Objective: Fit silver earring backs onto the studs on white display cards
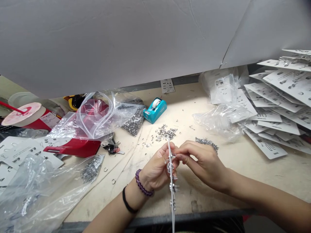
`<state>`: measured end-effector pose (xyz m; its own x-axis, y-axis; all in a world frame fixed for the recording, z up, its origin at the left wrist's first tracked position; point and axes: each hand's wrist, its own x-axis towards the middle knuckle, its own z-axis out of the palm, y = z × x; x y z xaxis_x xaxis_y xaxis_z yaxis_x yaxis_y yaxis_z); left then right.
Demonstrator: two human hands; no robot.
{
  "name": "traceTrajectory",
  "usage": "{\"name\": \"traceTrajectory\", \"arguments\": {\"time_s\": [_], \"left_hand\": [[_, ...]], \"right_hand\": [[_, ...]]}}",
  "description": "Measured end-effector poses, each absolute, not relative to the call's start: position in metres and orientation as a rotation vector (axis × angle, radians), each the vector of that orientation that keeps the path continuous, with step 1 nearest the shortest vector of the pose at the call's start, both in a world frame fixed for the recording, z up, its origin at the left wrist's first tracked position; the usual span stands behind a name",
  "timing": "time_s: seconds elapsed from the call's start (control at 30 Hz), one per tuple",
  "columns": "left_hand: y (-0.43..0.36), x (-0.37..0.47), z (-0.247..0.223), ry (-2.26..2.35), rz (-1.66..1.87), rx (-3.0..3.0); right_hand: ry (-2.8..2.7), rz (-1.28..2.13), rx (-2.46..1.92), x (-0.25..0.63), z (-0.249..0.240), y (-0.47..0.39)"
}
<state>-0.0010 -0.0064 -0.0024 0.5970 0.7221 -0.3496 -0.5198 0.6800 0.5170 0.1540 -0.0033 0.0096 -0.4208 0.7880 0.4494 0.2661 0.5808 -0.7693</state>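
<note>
My left hand (157,170) is closed around a white earring card (172,210), held upright and seen edge-on above the table. Silver earrings (170,167) stick out from both of its faces, with thin posts on the right side. My right hand (206,163) pinches at the card's right face near its upper end; whatever lies between thumb and forefinger is too small to make out. Just beyond the hands is a loose heap of tiny silver earring backs (166,132). A second heap of small metal pieces (206,142) lies behind my right hand.
A teal tape dispenser (155,110) stands beyond the heap. Stacked earring cards (279,113) and clear plastic bags (218,121) occupy the right. On the left are zip bags (97,119), a red scoop (75,147), keys (113,147) and a lidded cup (36,118). A white panel (121,42) overhangs the back.
</note>
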Motion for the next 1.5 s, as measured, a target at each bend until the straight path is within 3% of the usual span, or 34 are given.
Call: {"name": "traceTrajectory", "arguments": {"time_s": [0.6, 0.93, 1.17, 1.5], "left_hand": [[-0.007, -0.002, 0.001, 0.596, 0.712, 0.471], [-0.008, 0.003, -0.010, 0.636, 0.896, 0.483], [-0.012, 0.006, -0.013, 0.658, 0.969, 0.619], [-0.013, 0.009, -0.011, 0.680, 0.962, 0.586]], "right_hand": [[-1.948, 0.853, -0.814, 0.155, 0.009, -0.004], [-1.993, 0.693, -0.802, 0.156, 0.012, -0.004], [-2.177, 0.386, -0.814, 0.162, 0.011, -0.001], [-2.270, 0.347, -0.781, 0.166, 0.009, 0.000]]}}
